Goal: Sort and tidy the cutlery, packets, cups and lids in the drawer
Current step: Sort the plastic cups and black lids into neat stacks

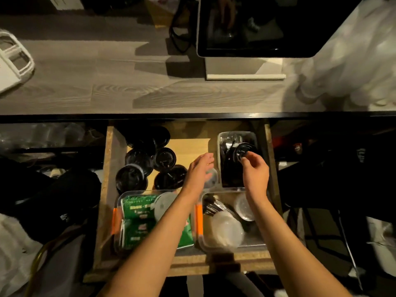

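Note:
The wooden drawer point(110, 168) stands pulled out below the counter. My right hand point(256, 170) pinches a black round lid point(242, 151) above the clear tray of black cutlery point(233, 174) at the back right. My left hand point(200, 171) hovers with fingers spread over a small clear lid point(212, 179) on the drawer floor. Several black lids point(137, 166) lie piled at the back left. A clear tray with green packets point(137, 224) sits at the front left. Another clear tray point(252, 241) at the front right holds metal cutlery point(214, 205) and clear lids point(227, 229).
A grey wooden counter point(107, 82) runs above the drawer, with a black screen on a white base point(244, 67), a white rack point(15, 61) at the left and a clear plastic bag of cups point(347, 67) at the right. Dark clutter flanks the drawer.

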`<state>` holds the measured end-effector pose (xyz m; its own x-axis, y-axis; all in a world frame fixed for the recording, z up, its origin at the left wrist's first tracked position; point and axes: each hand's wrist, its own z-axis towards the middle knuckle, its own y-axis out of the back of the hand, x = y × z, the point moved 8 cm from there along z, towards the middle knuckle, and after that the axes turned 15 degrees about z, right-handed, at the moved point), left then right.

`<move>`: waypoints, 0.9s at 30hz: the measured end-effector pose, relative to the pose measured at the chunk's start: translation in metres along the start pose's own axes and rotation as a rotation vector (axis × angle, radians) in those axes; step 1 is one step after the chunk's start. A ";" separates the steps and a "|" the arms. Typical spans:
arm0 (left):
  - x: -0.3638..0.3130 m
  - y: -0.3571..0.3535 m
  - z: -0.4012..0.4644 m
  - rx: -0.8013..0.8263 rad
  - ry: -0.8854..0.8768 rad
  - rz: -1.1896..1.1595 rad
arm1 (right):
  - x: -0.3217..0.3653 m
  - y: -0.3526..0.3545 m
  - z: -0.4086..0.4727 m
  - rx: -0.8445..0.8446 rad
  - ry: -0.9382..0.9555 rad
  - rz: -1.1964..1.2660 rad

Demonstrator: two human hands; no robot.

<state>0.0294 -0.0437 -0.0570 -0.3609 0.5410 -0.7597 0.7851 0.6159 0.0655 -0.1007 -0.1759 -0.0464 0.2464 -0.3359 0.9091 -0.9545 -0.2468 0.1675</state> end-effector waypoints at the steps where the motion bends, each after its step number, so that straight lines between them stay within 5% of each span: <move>1: 0.002 -0.011 0.011 0.015 0.015 0.024 | -0.003 0.005 0.015 0.015 -0.003 -0.055; 10: 0.012 -0.091 0.068 0.056 0.127 0.042 | -0.050 0.009 0.077 0.060 -0.114 -0.369; 18: 0.015 -0.085 0.085 -0.103 0.126 0.217 | -0.064 0.008 0.084 0.073 -0.149 -0.292; 27: -0.019 -0.058 0.062 -0.198 -0.038 0.150 | 0.007 0.000 0.055 0.285 0.063 0.149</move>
<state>0.0215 -0.1250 -0.0862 -0.2257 0.6151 -0.7554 0.7131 0.6326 0.3021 -0.0894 -0.2283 -0.0614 0.0883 -0.3327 0.9389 -0.8914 -0.4470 -0.0746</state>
